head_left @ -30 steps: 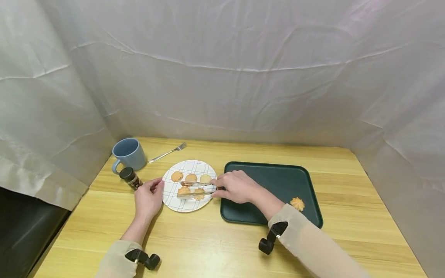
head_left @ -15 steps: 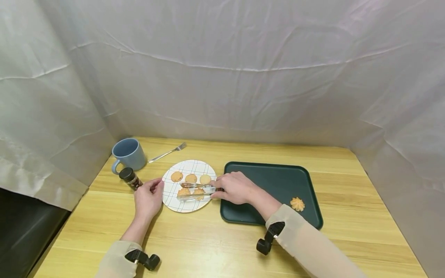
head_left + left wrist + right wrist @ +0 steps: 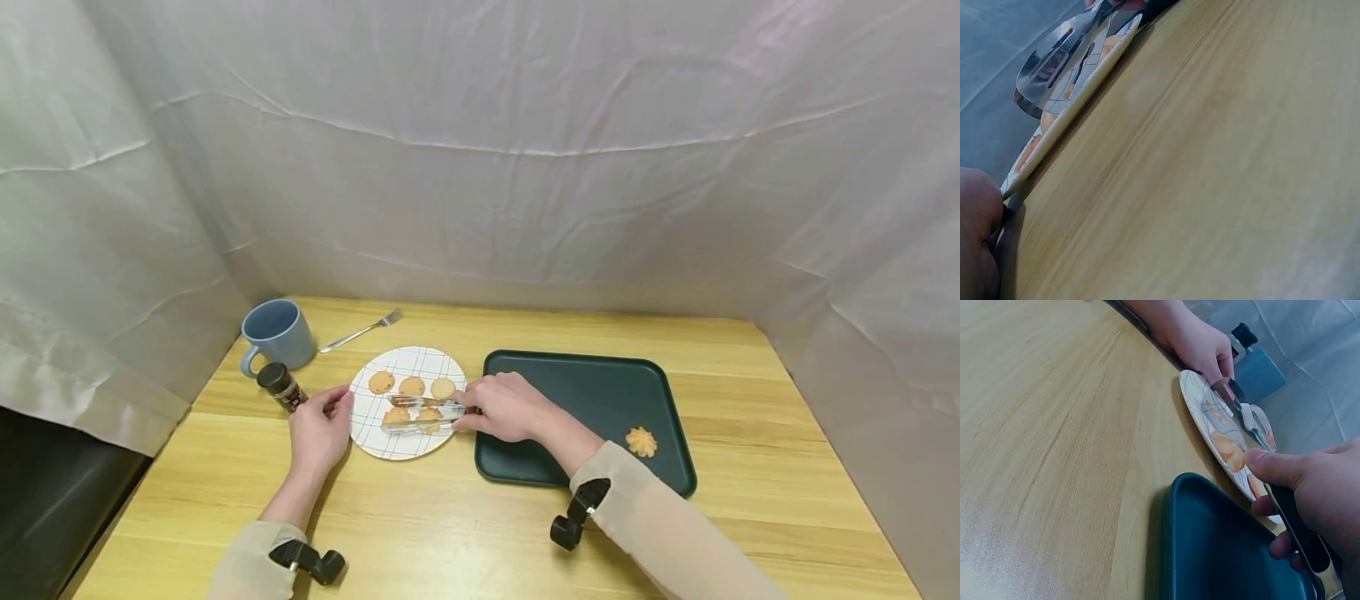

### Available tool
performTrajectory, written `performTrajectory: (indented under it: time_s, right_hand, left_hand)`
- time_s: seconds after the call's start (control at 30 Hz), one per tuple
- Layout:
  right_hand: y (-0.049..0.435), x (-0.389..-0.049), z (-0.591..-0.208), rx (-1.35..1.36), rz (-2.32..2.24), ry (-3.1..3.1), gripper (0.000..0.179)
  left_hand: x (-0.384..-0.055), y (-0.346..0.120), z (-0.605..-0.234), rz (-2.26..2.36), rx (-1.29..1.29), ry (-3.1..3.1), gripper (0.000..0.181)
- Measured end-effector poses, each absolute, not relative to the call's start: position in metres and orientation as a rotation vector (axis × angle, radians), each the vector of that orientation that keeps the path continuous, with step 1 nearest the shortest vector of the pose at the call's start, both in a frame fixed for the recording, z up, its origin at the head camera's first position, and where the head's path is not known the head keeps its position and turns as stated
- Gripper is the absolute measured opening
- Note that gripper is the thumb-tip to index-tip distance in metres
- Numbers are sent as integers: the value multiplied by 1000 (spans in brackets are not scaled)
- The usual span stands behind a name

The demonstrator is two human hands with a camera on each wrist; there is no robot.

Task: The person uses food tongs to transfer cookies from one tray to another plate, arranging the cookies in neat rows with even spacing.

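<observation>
My left hand [image 3: 318,429] pinches the left rim of a round white plate [image 3: 365,421] with blue grid lines. Three flat round cookies [image 3: 412,386] form the plate's back row, and two ridged, piped-looking cookies [image 3: 396,414] lie in front. With my right hand [image 3: 508,407] I grip metal tongs [image 3: 1054,69] by their dark handle [image 3: 1297,528]. The tongs' slotted ends reach in from the right, parted, low over the plate. Seen from the head, their two arms lie along the far and near sides of the front cookies, partly covering them.
A dark green tray [image 3: 585,375] sits under my right forearm, with one ridged cookie [image 3: 641,441] at its right. Beyond my left hand are a small dark-capped jar [image 3: 279,383], a blue mug [image 3: 281,333] and a fork [image 3: 363,330]. Pale curtains [image 3: 525,208] border the table.
My right wrist has eased slightly left. The tongs' far arm has come a little nearer the front cookies, uncovering the middle back cookie. My left hand and the plate stay in place.
</observation>
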State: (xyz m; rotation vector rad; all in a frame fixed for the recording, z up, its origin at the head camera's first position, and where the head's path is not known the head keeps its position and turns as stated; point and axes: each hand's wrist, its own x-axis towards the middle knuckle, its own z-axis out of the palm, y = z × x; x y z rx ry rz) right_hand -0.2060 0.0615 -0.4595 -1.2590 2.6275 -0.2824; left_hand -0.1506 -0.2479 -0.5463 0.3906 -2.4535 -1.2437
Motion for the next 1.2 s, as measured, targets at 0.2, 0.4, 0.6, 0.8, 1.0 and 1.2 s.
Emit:
performTrajectory:
  time_s: [0.2, 0.4, 0.6, 0.8, 1.0, 1.2]
  right_hand:
    - [62, -206, -457, -1253, -285, 2631, 52]
    - [64, -207, -452, -1248, -294, 2636, 49]
    - [71, -205, -444, -1230, -310, 2648, 45]
    - [88, -199, -433, -1220, -312, 2679, 54]
    - [115, -192, -423, -1236, -327, 2726, 52]
    - [148, -183, -413, -1199, -350, 2794, 56]
  left_hand:
    - [-151, -249, -547, -1237, 391, -2453, 25]
    - [-152, -250, -547, -1232, 385, -2442, 24]
    - [-154, -251, -547, -1232, 372, -2440, 24]
    - [-158, -252, -549, -1225, 376, -2450, 24]
    - [-158, -253, -549, -1228, 385, -2464, 26]
    - [-158, -255, -550, -1227, 375, -2459, 25]
